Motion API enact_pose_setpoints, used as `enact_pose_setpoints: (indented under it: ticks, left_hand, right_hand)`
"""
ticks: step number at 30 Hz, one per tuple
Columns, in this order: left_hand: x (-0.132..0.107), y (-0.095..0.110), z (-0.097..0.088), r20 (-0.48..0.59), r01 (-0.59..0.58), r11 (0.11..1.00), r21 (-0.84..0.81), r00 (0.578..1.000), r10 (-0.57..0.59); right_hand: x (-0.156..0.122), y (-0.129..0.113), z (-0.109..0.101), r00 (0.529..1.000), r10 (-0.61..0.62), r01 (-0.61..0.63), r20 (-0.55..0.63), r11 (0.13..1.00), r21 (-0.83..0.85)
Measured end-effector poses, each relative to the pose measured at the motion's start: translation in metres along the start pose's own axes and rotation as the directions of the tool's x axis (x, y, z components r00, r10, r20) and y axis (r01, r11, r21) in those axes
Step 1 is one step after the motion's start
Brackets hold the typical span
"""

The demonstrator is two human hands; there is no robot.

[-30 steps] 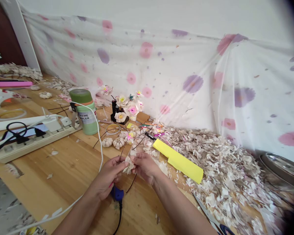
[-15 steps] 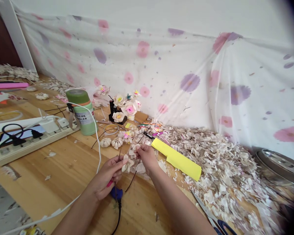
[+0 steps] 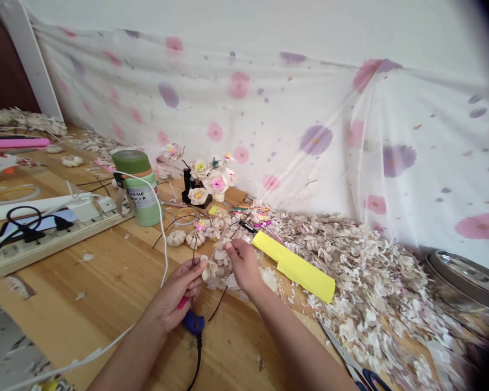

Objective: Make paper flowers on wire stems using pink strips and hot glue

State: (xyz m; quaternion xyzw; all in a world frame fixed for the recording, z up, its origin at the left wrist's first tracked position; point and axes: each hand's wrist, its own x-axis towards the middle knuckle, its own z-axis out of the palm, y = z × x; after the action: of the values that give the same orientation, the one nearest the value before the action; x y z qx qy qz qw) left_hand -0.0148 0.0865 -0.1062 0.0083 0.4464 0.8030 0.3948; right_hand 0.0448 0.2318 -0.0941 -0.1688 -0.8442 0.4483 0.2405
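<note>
Near the middle of the frame, slightly low, the left hand [image 3: 182, 292] is pinching a small cluster of white petals [image 3: 209, 268] between thumb and fingers. A dark stem [image 3: 194, 251] is standing upright above that same hand, leading toward a bright pink centre [image 3: 200, 224]. The remaining fingers are curling inward, and a bit of pink is showing under the palm. Just below, a blue tool [image 3: 194, 323] is sitting with its black cord trailing to the bottom edge; whether the hand is gripping it, I cannot tell.

To the right of the cluster, the right hand [image 3: 244, 265] is hovering apart from it. Its thumb and forefinger are coming together over some loose petals [image 3: 220, 253], but I cannot tell whether they are gripping one. A thin wire [image 3: 218, 305] is slanting beneath this hand.

Right of centre, a yellow sheet [image 3: 297, 269] is lying beside a heap of pale flakes [image 3: 346, 250]. Scissors [image 3: 339, 347] are lying at lower right, and a steel lid [image 3: 468, 277] is showing at the right edge. Left of centre, a green tumbler [image 3: 142, 191] is standing by a power strip [image 3: 67, 237], and finished-looking flowers [image 3: 215, 182] are clustering above two garlic bulbs [image 3: 176, 238].
</note>
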Motion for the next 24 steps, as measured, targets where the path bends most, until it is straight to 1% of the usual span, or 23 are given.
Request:
enact_pose_setpoints:
  ticks: [3,5,7,10,15,24]
  left_hand:
    - [0.000,-0.001,0.000,0.000,0.005,1.000,-0.016,1.000,-0.005]
    - [0.000,-0.001,0.000,-0.001,0.013,1.000,-0.024,1.000,-0.013]
    - [-0.001,0.000,0.000,-0.002,0.022,0.999,-0.029,1.000,-0.023]
    - [-0.002,0.000,0.000,0.006,0.044,0.999,-0.028,0.999,-0.043]
    - [-0.003,-0.001,0.002,0.023,0.086,0.996,0.020,0.996,-0.087]
    - [-0.002,-0.002,0.003,0.013,0.057,0.989,0.138,0.998,-0.059]
  right_hand:
    - [-0.019,-0.012,0.002,0.993,-0.058,0.054,0.100,0.998,0.043]
    - [-0.028,-0.018,0.004,0.991,-0.054,0.045,0.124,0.997,0.067]
    - [-0.031,-0.019,0.006,0.992,-0.023,0.009,0.124,0.994,0.108]
    - [-0.029,-0.016,0.008,0.992,0.016,-0.037,0.122,0.984,0.172]
    - [-0.025,-0.007,0.010,0.993,0.060,-0.077,0.098,0.981,0.180]
    - [-0.022,-0.001,0.016,0.988,0.090,-0.117,0.126,0.967,0.225]
